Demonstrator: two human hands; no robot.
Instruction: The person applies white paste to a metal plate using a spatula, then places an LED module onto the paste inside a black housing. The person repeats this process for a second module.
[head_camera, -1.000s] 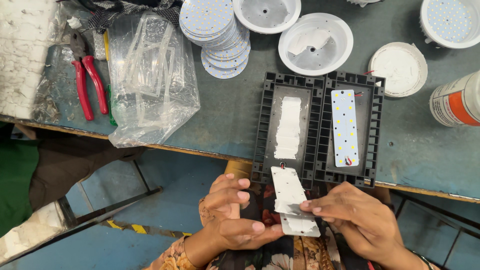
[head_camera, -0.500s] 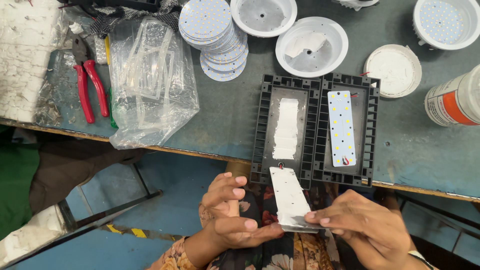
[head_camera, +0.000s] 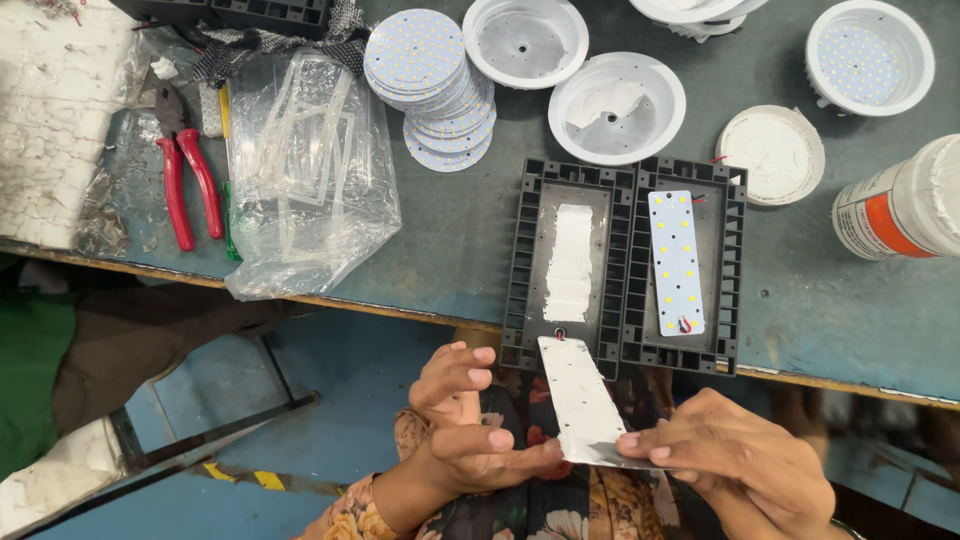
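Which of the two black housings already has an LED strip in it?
The right black rectangular housing; the left one holds only white paste.
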